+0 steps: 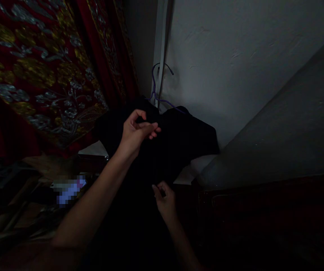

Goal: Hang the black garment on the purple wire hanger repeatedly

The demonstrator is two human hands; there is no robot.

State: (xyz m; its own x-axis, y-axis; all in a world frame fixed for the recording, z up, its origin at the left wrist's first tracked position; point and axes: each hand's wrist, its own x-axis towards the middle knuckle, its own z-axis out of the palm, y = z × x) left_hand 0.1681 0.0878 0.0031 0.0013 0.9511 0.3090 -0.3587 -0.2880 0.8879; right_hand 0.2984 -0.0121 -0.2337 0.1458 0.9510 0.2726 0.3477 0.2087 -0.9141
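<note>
A black garment (184, 139) hangs on a purple hanger (162, 98) against a pale wall. My left hand (138, 131) is raised at the garment's collar, fingers curled and pinching the dark cloth near the hanger. Lower down, my right hand (164, 199) is closed on the garment's front, thumb and fingers pressed together on the fabric. The lower part of the garment is lost in darkness.
A red curtain with gold and silver embroidery (46, 67) hangs at the left. A white pipe or frame (160, 49) runs up the corner. A grey slanted surface (286, 128) rises at the right above dark wooden furniture (249, 210). Cluttered objects lie at the lower left.
</note>
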